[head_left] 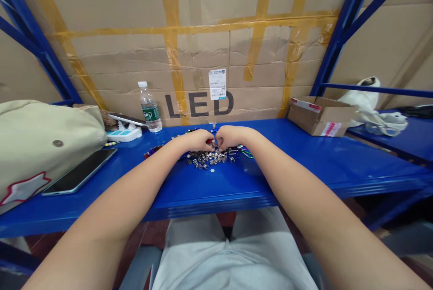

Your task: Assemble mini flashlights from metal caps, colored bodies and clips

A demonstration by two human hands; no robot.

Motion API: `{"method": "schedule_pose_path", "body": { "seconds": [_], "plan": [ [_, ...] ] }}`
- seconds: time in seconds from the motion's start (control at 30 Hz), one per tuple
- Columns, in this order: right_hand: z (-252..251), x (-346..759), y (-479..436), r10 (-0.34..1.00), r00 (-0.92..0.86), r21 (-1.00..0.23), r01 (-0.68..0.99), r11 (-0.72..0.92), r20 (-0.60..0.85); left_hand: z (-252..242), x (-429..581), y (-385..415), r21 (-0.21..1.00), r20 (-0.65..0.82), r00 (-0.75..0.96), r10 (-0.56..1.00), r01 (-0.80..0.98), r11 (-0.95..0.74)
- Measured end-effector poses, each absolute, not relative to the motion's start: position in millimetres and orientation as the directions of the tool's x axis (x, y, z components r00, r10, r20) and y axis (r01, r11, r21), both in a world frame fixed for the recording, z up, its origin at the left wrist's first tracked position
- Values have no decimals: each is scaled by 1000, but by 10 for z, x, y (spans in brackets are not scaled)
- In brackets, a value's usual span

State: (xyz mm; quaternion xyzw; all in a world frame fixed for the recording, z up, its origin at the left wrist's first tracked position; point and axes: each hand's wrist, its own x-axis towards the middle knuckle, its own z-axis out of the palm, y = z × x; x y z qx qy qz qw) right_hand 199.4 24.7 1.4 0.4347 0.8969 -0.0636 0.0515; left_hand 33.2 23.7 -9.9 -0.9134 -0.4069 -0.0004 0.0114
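Note:
My left hand (200,140) and my right hand (230,137) meet over the middle of the blue table, fingers pinched close together. A small reddish piece shows at the left fingertips, too small to name. What the right fingers pinch, if anything, is hidden. Just below both hands lies a heap of small shiny silver metal pieces (207,159). To the right of the heap are thin coloured loops (245,150), green among them. Left of it, partly behind my left forearm, lie small red and purple pieces (153,150).
A water bottle (150,108) stands at the back left beside a white power strip (124,134). Further left are a tablet (81,172) and a cream bag (50,145). An open cardboard box (320,116) sits at the back right. A cardboard wall (203,51) closes the rear.

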Motion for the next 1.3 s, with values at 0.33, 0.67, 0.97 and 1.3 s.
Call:
{"method": "schedule_pose_path", "body": {
  "seconds": [0.33, 0.67, 0.97, 1.3],
  "plan": [
    [10, 1968, 223, 745, -650, -29, 756, 654, -150, -87, 347, 235, 3, 62, 707, 705, 706, -708],
    [26, 1995, 274, 816, -577, -83, 812, 577, 33, -51, 307, 227, 53, 26, 738, 674, 672, -738],
    [-78, 1870, 242, 852, -524, -13, 852, 524, 10, -19, 250, 264, 22, 61, 604, 795, 795, -606],
    [-52, 1910, 250, 847, -529, -53, 848, 527, -44, -27, 290, 241, -31, 10, 616, 788, 787, -616]
  ]
}}
